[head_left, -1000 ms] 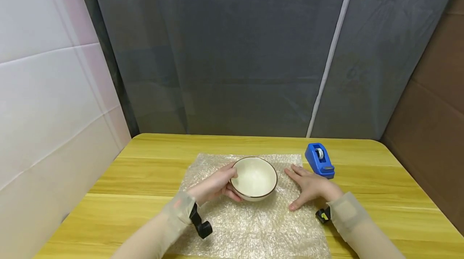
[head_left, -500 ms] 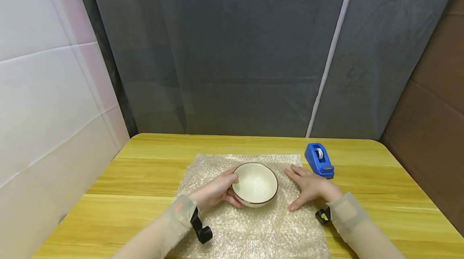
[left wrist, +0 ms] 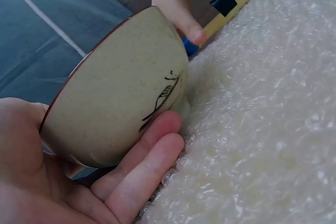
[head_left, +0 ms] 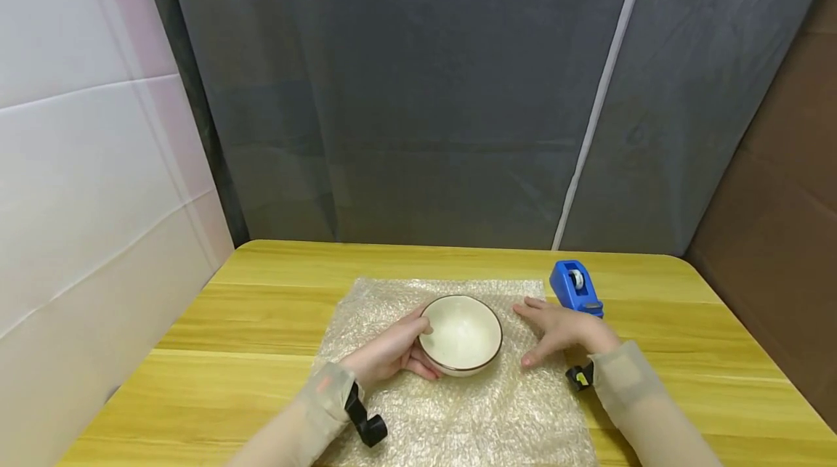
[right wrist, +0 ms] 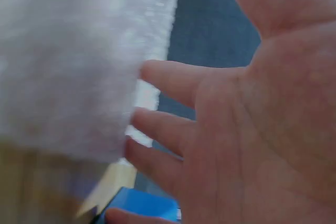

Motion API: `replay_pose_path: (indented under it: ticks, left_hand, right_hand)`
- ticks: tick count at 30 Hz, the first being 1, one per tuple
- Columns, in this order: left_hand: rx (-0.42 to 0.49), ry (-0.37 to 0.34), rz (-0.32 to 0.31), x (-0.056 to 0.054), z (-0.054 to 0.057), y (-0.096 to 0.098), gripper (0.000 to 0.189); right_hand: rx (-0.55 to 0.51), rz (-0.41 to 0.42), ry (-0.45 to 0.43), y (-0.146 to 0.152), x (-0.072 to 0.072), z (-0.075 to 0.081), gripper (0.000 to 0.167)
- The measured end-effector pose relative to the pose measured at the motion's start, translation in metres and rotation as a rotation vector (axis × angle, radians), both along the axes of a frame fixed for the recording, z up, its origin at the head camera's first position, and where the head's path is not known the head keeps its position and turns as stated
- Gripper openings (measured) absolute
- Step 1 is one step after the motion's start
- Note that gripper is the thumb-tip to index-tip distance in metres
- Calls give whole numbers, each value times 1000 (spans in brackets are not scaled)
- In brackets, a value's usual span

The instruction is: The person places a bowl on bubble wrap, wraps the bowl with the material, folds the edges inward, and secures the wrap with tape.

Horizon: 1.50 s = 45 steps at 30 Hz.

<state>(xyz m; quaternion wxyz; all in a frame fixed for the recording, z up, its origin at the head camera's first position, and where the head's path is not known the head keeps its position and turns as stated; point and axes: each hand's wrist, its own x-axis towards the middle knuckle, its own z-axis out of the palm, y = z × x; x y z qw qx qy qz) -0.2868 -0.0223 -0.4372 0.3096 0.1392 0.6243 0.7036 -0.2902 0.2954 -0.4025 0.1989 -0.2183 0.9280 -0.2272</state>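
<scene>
A cream bowl [head_left: 461, 333] with a brown rim is gripped by my left hand [head_left: 395, 347], the thumb over its rim and the fingers under its side. In the left wrist view a dark line drawing marks the outside of the bowl [left wrist: 121, 77], whose foot is close to the bubble wrap [left wrist: 257, 108]; whether they touch I cannot tell. My right hand [head_left: 562, 330] is spread over the right part of the bubble wrap sheet [head_left: 484, 423]. Its fingers [right wrist: 173, 80] are stretched out and hold nothing.
A blue tape dispenser [head_left: 577, 287] with a roll of tape stands just beyond my right hand. The wooden table [head_left: 216, 351] reaches back to a grey curtain [head_left: 418, 104]. A white panel rises on the left, a brown one on the right.
My left hand has brought the bowl slightly toward me and lower. The right hand has lifted a little, its thumb shifting away from me.
</scene>
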Motion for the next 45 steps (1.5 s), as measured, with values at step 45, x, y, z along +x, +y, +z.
replay_pose_path:
  ticks: [45]
  left_hand:
    - [27,0,-3,2,-4,5,71]
  right_hand:
    - [-305,-518,231,5,-29,5,92]
